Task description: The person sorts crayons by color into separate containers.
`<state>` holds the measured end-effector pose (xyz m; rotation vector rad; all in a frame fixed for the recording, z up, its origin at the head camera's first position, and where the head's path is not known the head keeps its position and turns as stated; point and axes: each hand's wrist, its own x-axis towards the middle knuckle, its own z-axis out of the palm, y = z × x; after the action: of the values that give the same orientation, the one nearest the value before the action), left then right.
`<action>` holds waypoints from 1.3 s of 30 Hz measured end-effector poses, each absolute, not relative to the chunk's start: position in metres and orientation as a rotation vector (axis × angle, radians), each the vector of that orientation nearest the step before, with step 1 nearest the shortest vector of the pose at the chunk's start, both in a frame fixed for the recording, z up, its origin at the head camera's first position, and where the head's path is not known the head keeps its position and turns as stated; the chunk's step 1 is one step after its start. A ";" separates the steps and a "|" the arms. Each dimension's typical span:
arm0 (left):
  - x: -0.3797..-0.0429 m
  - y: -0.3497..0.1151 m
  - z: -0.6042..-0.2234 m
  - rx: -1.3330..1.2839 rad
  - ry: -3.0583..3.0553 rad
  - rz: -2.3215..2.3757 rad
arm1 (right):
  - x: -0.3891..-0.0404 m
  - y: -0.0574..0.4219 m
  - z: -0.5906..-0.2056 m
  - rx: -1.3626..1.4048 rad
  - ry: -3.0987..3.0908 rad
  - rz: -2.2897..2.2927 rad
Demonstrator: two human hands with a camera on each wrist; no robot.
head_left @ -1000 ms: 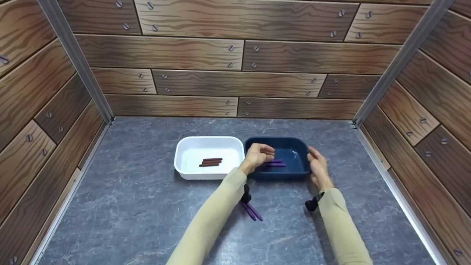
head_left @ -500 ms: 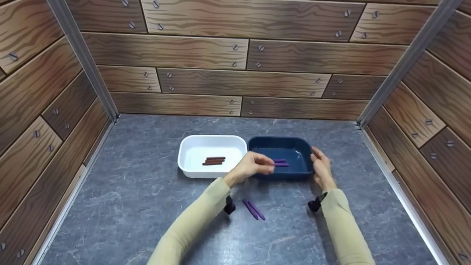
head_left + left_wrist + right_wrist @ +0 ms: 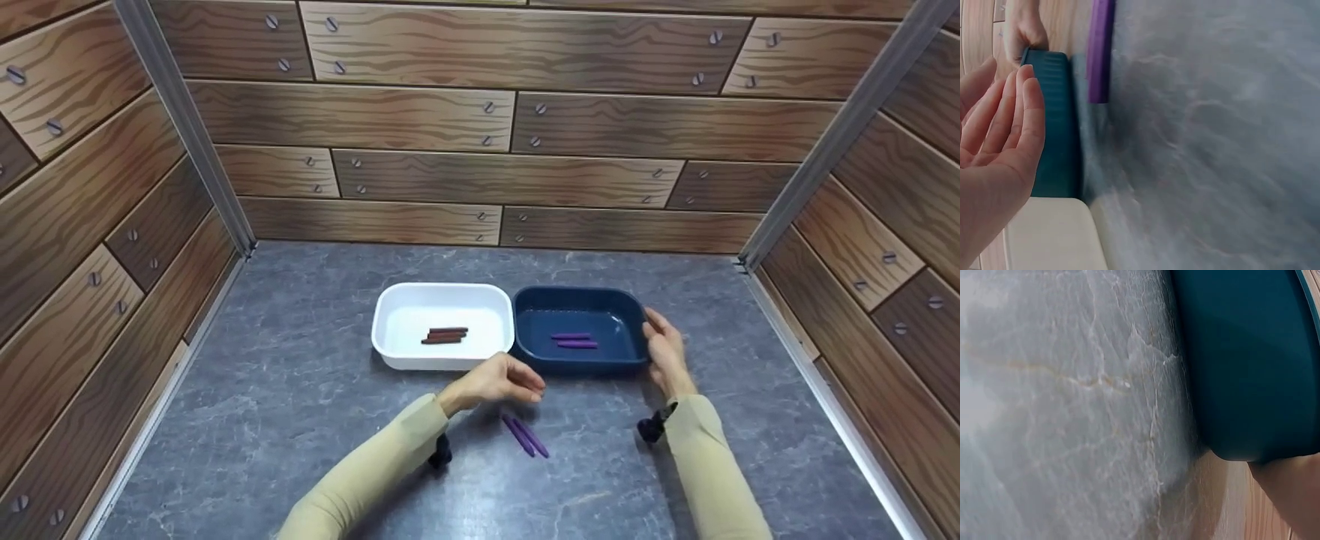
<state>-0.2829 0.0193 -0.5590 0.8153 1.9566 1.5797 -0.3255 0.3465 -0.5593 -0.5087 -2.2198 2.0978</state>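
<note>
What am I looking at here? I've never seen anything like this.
No robot here, only a person's bare left hand and right hand. One camera, worn on the head, takes the wide picture; wrist cameras take the close ones. On the table stand a white tray holding brown sticks and, beside it, a blue tray holding purple sticks. Two loose sticks, also purple, lie in front. The right hand touches the blue tray's end. The left hand, near the loose sticks, holds nothing.
</note>
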 end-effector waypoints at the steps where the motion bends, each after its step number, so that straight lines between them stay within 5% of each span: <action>1: -0.283 0.018 -0.560 0.819 1.965 1.562 | -0.325 0.347 -0.559 -0.503 -2.222 2.095; 39: -0.287 0.010 -0.576 1.008 2.026 1.011 | -0.325 0.347 -0.559 -0.546 -2.229 2.106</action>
<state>-0.2866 0.0096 -0.5759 1.0079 2.0255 1.0114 -0.3250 0.3468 -0.5594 -0.5462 -2.2287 2.1064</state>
